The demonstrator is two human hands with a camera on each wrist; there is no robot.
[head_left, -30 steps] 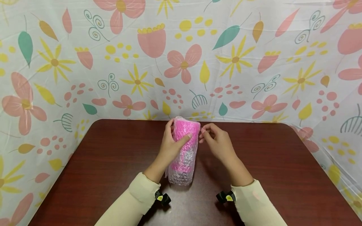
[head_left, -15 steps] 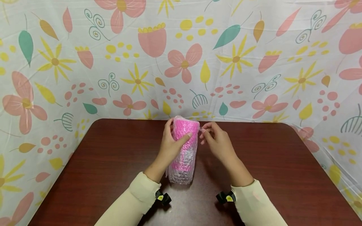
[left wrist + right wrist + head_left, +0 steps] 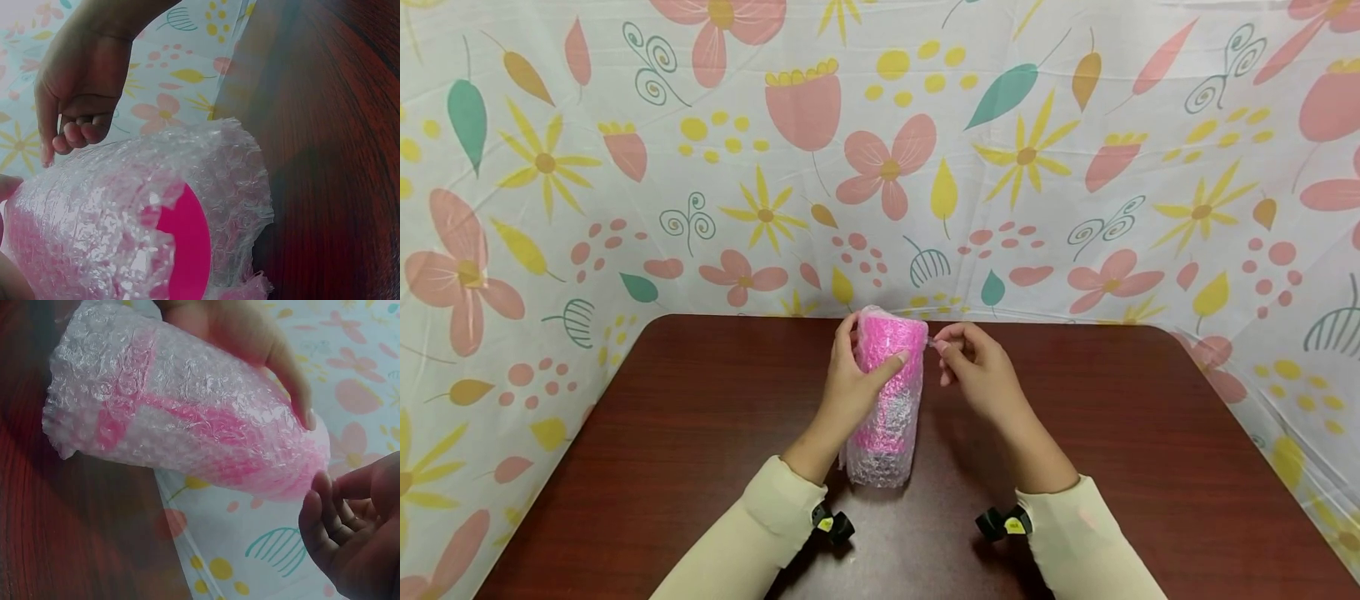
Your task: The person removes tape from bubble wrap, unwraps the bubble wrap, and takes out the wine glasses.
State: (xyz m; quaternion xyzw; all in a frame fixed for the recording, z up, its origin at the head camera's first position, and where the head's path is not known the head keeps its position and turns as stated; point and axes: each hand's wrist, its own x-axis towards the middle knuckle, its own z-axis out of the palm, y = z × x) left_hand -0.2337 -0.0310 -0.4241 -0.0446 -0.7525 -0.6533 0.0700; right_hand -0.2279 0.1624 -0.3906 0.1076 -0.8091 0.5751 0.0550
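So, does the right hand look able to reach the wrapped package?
Probably yes: the right hand is beside the wrapped package, with the left hand gripping the opposite side, leaving the way free.

The 2 wrist views are dimmer and hazier than the head view, glare speckling the bubble wrap (image 3: 112, 209)

Indoor nook, floral cloth backdrop (image 3: 700, 183), dark table (image 3: 700, 400)

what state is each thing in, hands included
bubble wrap, around a pink item, open at one end
pink item, mostly covered, bare at that end
left hand, gripping the bubble wrap
right hand, pinching a clear bit, tape or wrap unclear
patterned cloth, hanging, lightly creased
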